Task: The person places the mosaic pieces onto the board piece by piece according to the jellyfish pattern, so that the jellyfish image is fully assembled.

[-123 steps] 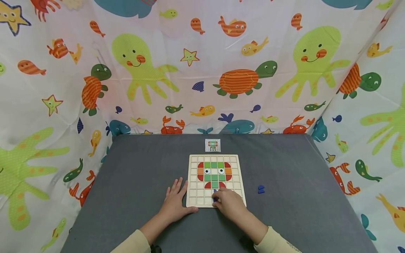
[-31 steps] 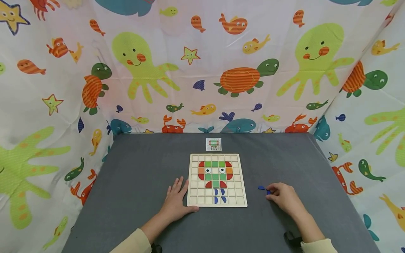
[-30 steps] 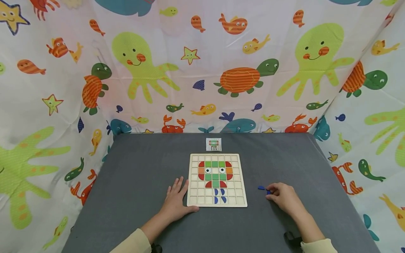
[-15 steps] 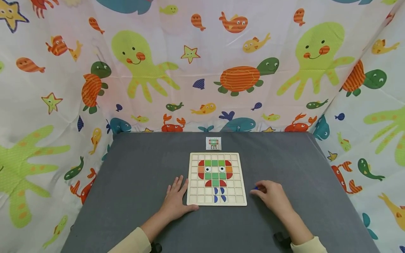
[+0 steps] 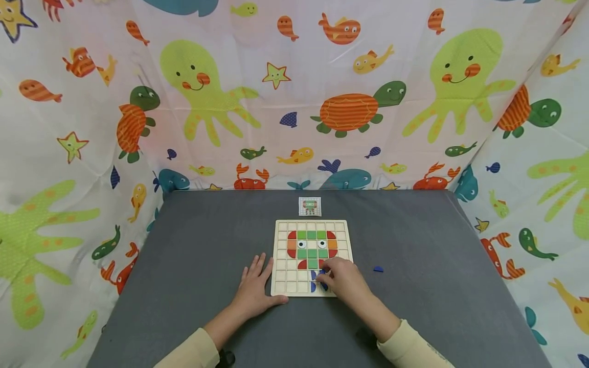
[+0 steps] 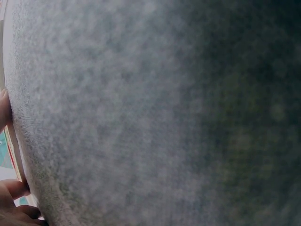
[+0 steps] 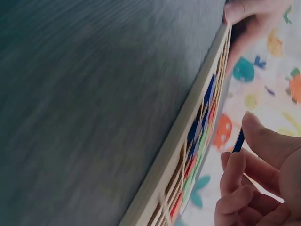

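A wooden grid board (image 5: pixel 282 277) lies flat on the grey table, with red, green and orange tiles and two eye tiles forming a face. My left hand (image 5: pixel 252 289) rests at the board's left edge with fingers extended, its thumb along the lower left corner. Over the lower middle cells, my right hand (image 5: pixel 345 280) pinches a small blue tile (image 7: pixel 239 140) between thumb and fingers, raised above the board in the right wrist view. Blue half-round tiles (image 5: pixel 313 287) sit in the cells under the red and green ones, partly hidden by the right fingers.
A single blue half-round tile (image 5: pixel 378 269) lies on the table right of the board. Behind the board is a small pattern card (image 5: pixel 310 206) showing a similar figure. A curtain (image 5: pixel 271 46) printed with sea animals surrounds the table (image 5: pixel 207 230).
My right hand has picked up one of two blue tiles from the table at right and carried it left, over the board. The left hand has stayed at the board's edge.
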### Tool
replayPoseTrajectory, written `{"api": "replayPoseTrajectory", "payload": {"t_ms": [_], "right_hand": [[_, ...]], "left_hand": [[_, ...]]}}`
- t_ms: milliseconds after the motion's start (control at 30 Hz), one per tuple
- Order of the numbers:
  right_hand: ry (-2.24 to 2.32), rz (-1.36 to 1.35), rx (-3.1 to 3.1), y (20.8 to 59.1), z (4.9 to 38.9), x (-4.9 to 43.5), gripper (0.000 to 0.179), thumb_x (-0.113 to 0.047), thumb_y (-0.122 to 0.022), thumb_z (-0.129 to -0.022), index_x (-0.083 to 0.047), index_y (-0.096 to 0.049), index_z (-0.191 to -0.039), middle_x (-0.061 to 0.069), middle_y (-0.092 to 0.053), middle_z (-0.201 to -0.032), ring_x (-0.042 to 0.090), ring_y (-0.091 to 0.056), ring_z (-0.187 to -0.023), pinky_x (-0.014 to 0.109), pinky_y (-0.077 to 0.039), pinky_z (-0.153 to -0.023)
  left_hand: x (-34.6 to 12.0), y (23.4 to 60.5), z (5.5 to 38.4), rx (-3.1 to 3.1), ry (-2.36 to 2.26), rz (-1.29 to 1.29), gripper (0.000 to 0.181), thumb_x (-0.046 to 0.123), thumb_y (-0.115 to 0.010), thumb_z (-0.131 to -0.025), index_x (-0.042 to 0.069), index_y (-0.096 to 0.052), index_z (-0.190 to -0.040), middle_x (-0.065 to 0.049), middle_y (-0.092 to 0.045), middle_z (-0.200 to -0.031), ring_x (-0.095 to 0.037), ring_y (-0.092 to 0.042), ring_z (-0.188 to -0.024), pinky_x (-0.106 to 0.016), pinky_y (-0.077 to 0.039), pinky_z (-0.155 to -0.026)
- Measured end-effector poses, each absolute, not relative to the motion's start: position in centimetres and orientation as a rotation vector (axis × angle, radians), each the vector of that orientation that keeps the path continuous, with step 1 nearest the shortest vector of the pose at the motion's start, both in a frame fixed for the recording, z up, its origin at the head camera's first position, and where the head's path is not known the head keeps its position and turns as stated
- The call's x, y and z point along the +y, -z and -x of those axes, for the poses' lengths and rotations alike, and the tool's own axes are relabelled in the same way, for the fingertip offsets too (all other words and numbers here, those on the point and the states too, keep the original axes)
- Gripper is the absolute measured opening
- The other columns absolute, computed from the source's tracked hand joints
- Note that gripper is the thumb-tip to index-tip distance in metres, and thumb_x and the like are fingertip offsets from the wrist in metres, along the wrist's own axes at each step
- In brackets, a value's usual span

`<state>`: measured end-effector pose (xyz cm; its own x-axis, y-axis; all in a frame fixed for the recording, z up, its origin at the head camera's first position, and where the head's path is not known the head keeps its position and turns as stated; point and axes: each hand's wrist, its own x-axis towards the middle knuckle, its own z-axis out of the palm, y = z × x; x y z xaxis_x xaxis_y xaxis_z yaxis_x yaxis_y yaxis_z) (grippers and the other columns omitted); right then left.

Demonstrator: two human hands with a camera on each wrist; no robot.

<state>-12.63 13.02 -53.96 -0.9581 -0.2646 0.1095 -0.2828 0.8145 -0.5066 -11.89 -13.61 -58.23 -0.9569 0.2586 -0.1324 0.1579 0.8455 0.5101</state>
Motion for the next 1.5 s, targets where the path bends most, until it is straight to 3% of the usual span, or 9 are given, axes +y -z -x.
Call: {"api": "replayPoseTrajectory", "payload": {"t_ms": [233, 367, 533, 933, 1233, 1500], "right_hand": [[-0.753, -0.511, -3.007, 54.6, 13.4, 9.5, 0.02, -0.028, -0.086, -0.081, -0.013, -0.074, -0.086, -0.006, -0.059, -0.071, 0.007, -0.048, -0.061, 0.025, -0.043, -0.056], [-0.676, -0.495, -3.014, 54.6, 13.6, 8.2, 0.023, -0.029, -0.088, -0.079, -0.012, -0.076, -0.088, -0.003, -0.062, -0.074, 0.011, -0.054, -0.063, 0.029, -0.048, -0.058], [-0.645, -0.483, -3.018, 54.7, 13.6, 7.6, 0.021, -0.028, -0.088, -0.078, -0.013, -0.078, -0.089, -0.001, -0.066, -0.079, 0.016, -0.063, -0.069, 0.034, -0.053, -0.061], [-0.677, -0.462, -3.034, 55.2, 13.6, 7.4, 0.023, -0.028, -0.088, -0.078, -0.012, -0.077, -0.089, 0.001, -0.065, -0.078, 0.015, -0.061, -0.068, 0.034, -0.052, -0.061], [-0.816, -0.404, -3.023, 54.2, 13.5, 9.0, 0.02, -0.024, -0.087, -0.08, -0.011, -0.076, -0.091, -0.003, -0.06, -0.074, 0.011, -0.051, -0.064, 0.029, -0.044, -0.058], [-0.934, -0.184, -2.999, 52.7, 13.2, 13.6, 0.021, -0.023, -0.085, -0.083, -0.01, -0.077, -0.097, 0.0, -0.071, -0.087, 0.011, -0.061, -0.073, 0.032, -0.053, -0.066]], "left_hand": [[-13.8, 58.3, 11.9, 2.84, -0.752, -0.344, 0.114, 0.064, -0.081, -0.074, 0.009, -0.031, -0.16, -0.017, -0.019, -0.168, -0.037, -0.013, -0.156, -0.062, -0.017, -0.122], [-13.8, 58.4, 11.9, 2.839, -0.751, -0.341, 0.114, 0.065, -0.08, -0.074, 0.01, -0.03, -0.16, -0.016, -0.018, -0.168, -0.037, -0.012, -0.156, -0.062, -0.016, -0.122], [-13.7, 58.4, 11.9, 2.838, -0.76, -0.35, 0.114, 0.065, -0.08, -0.074, 0.01, -0.03, -0.16, -0.016, -0.018, -0.168, -0.037, -0.012, -0.156, -0.062, -0.016, -0.122], [-13.6, 58.5, 11.9, 2.836, -0.773, -0.344, 0.114, 0.064, -0.081, -0.073, 0.01, -0.03, -0.16, -0.016, -0.018, -0.168, -0.037, -0.011, -0.156, -0.062, -0.016, -0.122], [-13.6, 58.3, 11.8, 2.842, -0.768, -0.344, 0.113, 0.064, -0.081, -0.074, 0.01, -0.03, -0.16, -0.016, -0.018, -0.168, -0.037, -0.012, -0.156, -0.062, -0.016, -0.122], [-13.5, 58.4, 11.8, 2.841, -0.777, -0.331, 0.114, 0.063, -0.082, -0.073, 0.009, -0.031, -0.159, -0.016, -0.019, -0.168, -0.037, -0.012, -0.156, -0.062, -0.015, -0.122]]}}
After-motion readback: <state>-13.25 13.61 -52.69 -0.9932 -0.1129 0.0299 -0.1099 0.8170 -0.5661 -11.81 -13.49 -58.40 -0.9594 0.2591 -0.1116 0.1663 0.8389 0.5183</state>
